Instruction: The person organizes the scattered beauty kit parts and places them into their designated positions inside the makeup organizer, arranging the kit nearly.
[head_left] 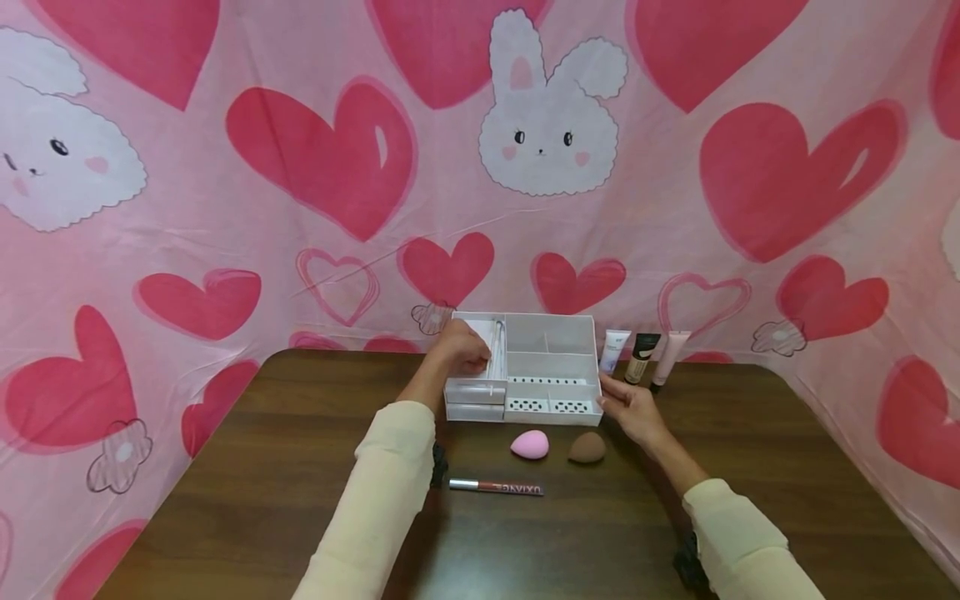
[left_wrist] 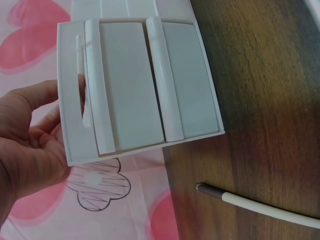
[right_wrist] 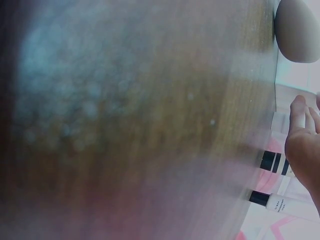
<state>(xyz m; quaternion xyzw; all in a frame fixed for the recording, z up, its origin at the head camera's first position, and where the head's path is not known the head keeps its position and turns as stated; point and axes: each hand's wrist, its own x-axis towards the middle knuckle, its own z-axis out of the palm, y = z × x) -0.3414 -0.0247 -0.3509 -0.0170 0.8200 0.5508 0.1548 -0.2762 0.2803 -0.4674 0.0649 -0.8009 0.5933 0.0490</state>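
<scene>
A white makeup organizer [head_left: 551,333] with two drawers stands at the back of the table. My left hand [head_left: 461,346] reaches over its left wall into the top left compartment, fingers bent. Thin white sticks [head_left: 496,350] lie beside those fingers. In the left wrist view the left hand [left_wrist: 37,135] is partly behind the organizer front [left_wrist: 132,87], and a finger shows through a narrow slot. I cannot tell whether it pinches a stick. At the opposite side, my right hand [head_left: 633,408] rests its extended fingertips against the organizer's right wall. The right wrist view shows its fingers [right_wrist: 299,112] loosely extended.
Three cosmetic tubes, white [head_left: 614,350], black [head_left: 641,358] and pink [head_left: 669,358], stand right of the organizer. Before it lie a pink makeup sponge [head_left: 530,445], a brown makeup sponge [head_left: 587,448] and a lip gloss tube [head_left: 497,487]. A patterned cloth [head_left: 450,208] hangs behind the table.
</scene>
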